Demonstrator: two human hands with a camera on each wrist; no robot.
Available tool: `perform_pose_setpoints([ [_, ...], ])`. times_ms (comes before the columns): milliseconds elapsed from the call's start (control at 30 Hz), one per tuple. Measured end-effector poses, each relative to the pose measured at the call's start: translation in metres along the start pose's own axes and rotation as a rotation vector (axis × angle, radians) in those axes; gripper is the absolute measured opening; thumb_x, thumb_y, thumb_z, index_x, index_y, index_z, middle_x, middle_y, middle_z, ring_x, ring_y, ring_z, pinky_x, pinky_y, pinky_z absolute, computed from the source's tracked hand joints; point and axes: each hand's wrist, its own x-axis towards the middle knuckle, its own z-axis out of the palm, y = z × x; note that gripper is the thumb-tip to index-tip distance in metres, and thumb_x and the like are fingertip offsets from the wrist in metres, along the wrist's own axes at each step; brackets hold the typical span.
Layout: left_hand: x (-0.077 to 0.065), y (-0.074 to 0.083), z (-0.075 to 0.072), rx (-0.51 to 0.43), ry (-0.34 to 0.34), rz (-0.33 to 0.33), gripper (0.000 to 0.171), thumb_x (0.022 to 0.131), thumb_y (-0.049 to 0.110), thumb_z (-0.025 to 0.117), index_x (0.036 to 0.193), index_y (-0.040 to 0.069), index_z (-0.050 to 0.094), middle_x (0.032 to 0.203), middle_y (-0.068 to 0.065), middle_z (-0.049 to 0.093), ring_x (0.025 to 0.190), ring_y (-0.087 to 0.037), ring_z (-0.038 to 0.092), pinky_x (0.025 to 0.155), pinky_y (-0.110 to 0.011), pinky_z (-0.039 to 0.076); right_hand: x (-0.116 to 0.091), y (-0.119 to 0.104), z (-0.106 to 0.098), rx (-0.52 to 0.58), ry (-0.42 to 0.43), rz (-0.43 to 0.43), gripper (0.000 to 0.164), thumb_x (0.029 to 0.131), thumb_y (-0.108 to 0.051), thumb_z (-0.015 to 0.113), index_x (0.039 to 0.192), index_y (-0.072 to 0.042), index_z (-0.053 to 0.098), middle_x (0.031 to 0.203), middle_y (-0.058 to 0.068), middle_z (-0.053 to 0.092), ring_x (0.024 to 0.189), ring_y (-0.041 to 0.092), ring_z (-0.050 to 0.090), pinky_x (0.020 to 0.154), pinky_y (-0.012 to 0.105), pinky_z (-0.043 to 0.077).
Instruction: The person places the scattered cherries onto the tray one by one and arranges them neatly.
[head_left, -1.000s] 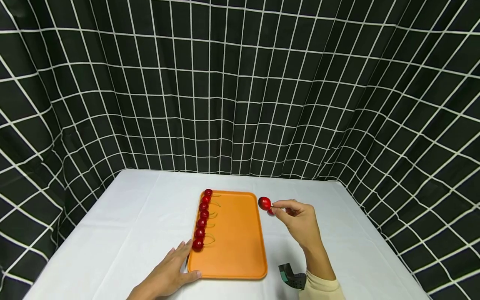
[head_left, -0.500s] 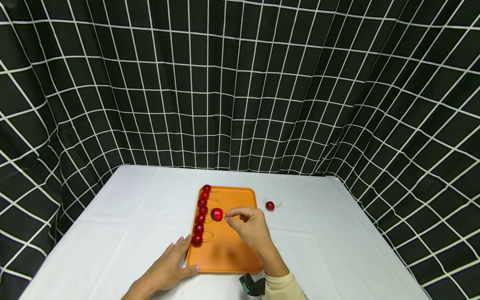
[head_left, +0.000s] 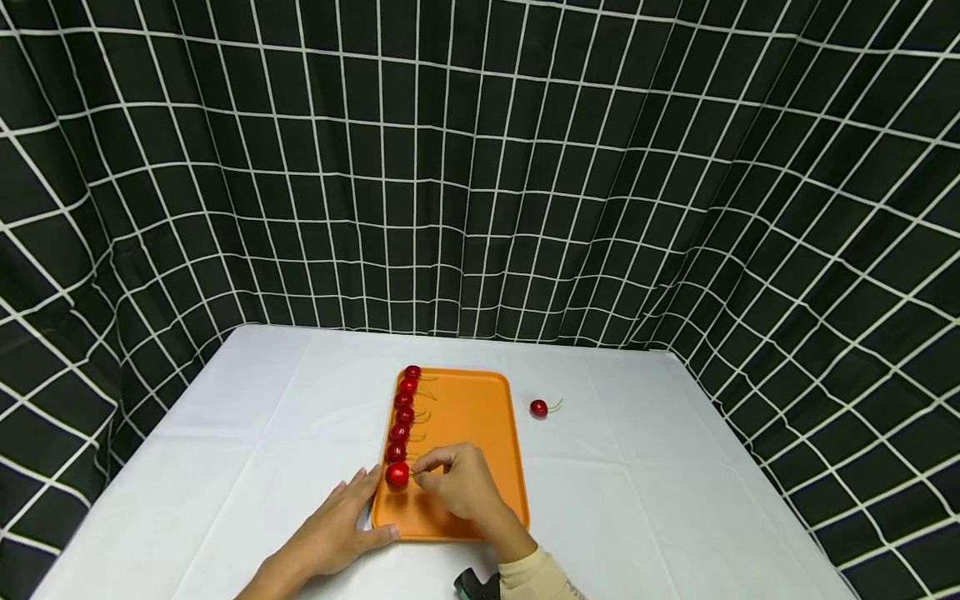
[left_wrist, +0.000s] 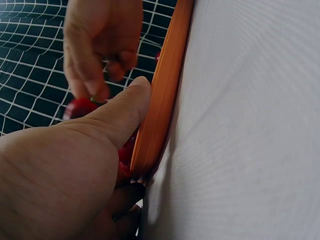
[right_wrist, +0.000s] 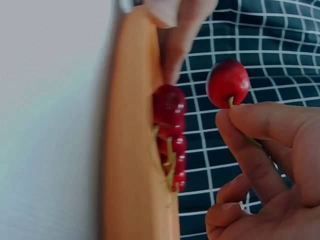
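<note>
My right hand point(head_left: 459, 483) pinches the thin green stem of a red cherry point(right_wrist: 228, 83) between thumb and index finger. The cherry hangs above the lower left part of the orange tray point(head_left: 480, 433). A column of several red cherries point(head_left: 400, 432) lies along the tray's left side, stems pointing right. In the head view the held cherry covers the nearest end of that column. My left hand point(head_left: 333, 529) rests at the tray's near left corner, fingers straight along the left edge and thumb on the front rim. One more cherry point(head_left: 538, 408) lies on the cloth right of the tray.
A white cloth point(head_left: 652, 500) covers the table under the tray. Behind and at both sides hangs a black curtain point(head_left: 465, 167) with a white grid. A dark strap device point(head_left: 476, 586) shows at my right wrist.
My right hand has carried the cherry left, from beside the tray's right edge to over its lower left part. My left hand has stayed at the corner.
</note>
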Motion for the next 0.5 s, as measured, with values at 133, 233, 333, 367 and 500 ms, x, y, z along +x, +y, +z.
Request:
perform_pose_setpoints([
  [133, 0.0, 0.001, 0.0, -0.002, -0.01, -0.008, 0.094, 0.081, 0.053, 0.072, 0.149, 0.001, 0.033, 0.152, -0.018, 0.032, 0.142, -0.032, 0.021, 0.115, -0.05, 0.01, -0.002, 0.005, 0.006, -0.049, -0.032, 0.039, 0.016, 0.079, -0.001, 0.076, 0.075, -0.016, 0.078, 0.075, -0.013, 0.068, 0.048, 0.005, 0.037, 0.041, 0.018, 0.031],
  [233, 0.001, 0.001, 0.0, -0.001, -0.012, -0.011, 0.094, 0.081, 0.053, 0.072, 0.149, 0.001, 0.033, 0.152, -0.017, 0.032, 0.142, -0.032, 0.021, 0.115, -0.05, 0.01, -0.002, 0.008, 0.009, -0.087, -0.057, 0.052, 0.016, 0.079, -0.001, 0.077, 0.075, -0.017, 0.078, 0.073, -0.015, 0.067, 0.049, 0.004, 0.039, 0.04, 0.018, 0.032],
  [333, 0.001, 0.001, 0.001, -0.008, -0.013, -0.011, 0.095, 0.08, 0.053, 0.073, 0.148, 0.0, 0.034, 0.151, -0.018, 0.033, 0.141, -0.033, 0.022, 0.114, -0.051, 0.01, -0.003, 0.009, 0.01, -0.121, -0.065, 0.056, 0.015, 0.079, -0.003, 0.078, 0.076, -0.018, 0.078, 0.072, -0.017, 0.066, 0.052, 0.004, 0.042, 0.042, 0.019, 0.035],
  [367, 0.001, 0.001, 0.001, -0.011, -0.012, -0.011, 0.095, 0.08, 0.053, 0.073, 0.148, 0.0, 0.034, 0.151, -0.018, 0.033, 0.141, -0.034, 0.022, 0.114, -0.052, 0.01, -0.003, 0.01, 0.01, -0.131, -0.065, 0.053, 0.015, 0.079, -0.003, 0.078, 0.076, -0.018, 0.078, 0.072, -0.018, 0.066, 0.054, 0.004, 0.043, 0.043, 0.02, 0.036],
  [500, 0.002, -0.001, 0.002, -0.017, -0.015, -0.016, 0.096, 0.079, 0.054, 0.073, 0.148, -0.001, 0.034, 0.151, -0.018, 0.032, 0.141, -0.034, 0.022, 0.114, -0.052, 0.01, -0.003, 0.012, 0.013, -0.154, -0.056, 0.028, 0.015, 0.078, -0.003, 0.079, 0.075, -0.018, 0.077, 0.07, -0.019, 0.065, 0.06, 0.001, 0.05, 0.05, 0.021, 0.042],
])
